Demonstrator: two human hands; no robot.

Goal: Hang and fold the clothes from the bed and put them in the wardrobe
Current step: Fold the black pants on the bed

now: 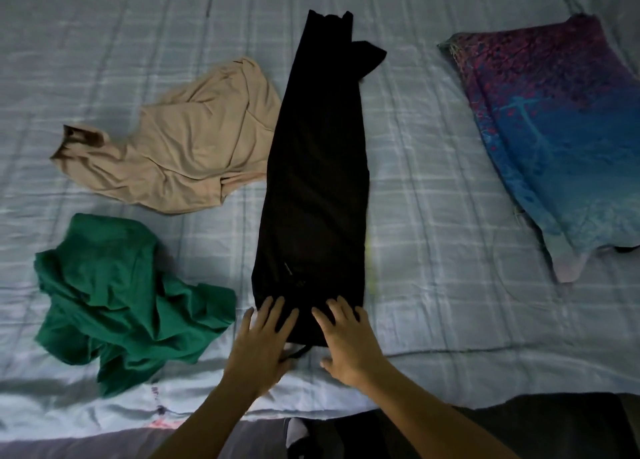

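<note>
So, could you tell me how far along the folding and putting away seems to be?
Early on. Done: the black garment is folded lengthwise into a long strip. In hand: the left hand and right hand press flat on its near end. Left: the beige garment and green garment lie crumpled on the bed; no wardrobe is in view.

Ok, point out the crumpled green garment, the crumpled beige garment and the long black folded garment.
crumpled green garment [121, 295]: head view, creased middle.
crumpled beige garment [183, 153]: head view, central panel.
long black folded garment [315, 181]: head view, mid-length.
</note>
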